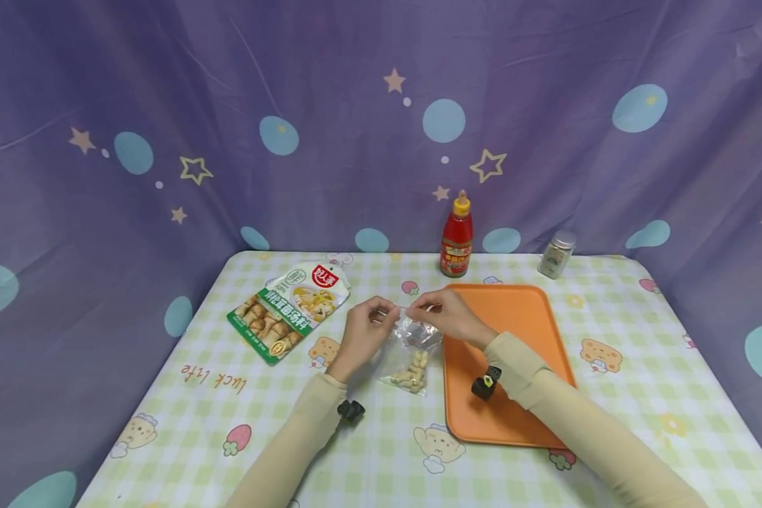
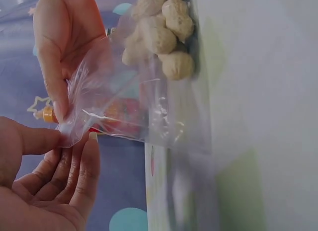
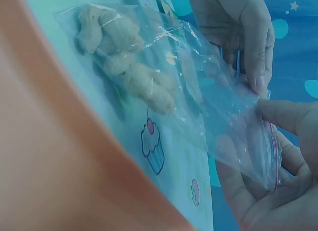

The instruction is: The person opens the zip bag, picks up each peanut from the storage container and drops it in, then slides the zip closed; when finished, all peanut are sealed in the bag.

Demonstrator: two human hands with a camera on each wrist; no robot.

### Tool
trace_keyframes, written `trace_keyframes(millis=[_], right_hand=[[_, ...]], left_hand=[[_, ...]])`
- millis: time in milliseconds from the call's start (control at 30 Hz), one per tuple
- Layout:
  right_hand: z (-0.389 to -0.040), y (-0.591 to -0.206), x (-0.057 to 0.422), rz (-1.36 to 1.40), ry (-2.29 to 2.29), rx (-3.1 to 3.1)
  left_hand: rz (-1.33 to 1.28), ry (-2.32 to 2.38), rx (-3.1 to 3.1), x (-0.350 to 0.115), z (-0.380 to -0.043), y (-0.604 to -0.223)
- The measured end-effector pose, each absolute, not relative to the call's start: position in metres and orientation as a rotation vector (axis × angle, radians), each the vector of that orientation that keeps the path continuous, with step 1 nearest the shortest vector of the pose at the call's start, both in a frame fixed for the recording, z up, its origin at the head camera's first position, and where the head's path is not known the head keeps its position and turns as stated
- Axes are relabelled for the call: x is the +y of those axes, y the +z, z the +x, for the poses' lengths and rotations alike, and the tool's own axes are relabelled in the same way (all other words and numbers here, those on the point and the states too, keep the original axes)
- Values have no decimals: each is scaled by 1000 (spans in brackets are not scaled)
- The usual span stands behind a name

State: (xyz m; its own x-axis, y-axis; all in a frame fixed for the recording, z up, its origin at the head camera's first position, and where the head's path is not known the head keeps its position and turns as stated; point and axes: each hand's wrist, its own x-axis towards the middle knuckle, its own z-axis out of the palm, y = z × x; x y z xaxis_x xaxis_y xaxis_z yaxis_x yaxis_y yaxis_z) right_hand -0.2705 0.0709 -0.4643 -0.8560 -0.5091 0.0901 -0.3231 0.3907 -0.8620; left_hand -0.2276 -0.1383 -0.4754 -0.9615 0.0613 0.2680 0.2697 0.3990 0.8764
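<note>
A clear zip-seal plastic bag [image 1: 387, 358] hangs down to the tabletop between both hands, with several unshelled peanuts [image 1: 413, 374] in its bottom. My left hand [image 1: 367, 333] pinches one side of the bag's top edge between thumb and fingers. Close beside it, my right hand [image 1: 452, 315] pinches the other side of that edge. A reddish zip strip [image 3: 275, 156] runs along the mouth in the right wrist view. I cannot tell whether the seal is fully closed.
An orange tray [image 1: 508, 423] lies under the right forearm. A green-and-white food pouch [image 1: 290, 310] lies flat to the left. Along the back stand a red sauce bottle [image 1: 457, 240] with a yellow cap and a small spice jar [image 1: 557, 255]. A checked cloth [image 1: 190, 430] covers the table.
</note>
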Motion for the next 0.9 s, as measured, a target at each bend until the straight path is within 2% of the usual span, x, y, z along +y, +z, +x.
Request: trace_keyframes(millis=[400,900], right_hand=[[-268,-462,63,-671,-1491,2361],[-263,-459,58,-647,-1512,2314]], left_hand=[[-291,-1688,-2400,-136,-225,-476],[-252,-1535,-2418,-136,-223,-471]])
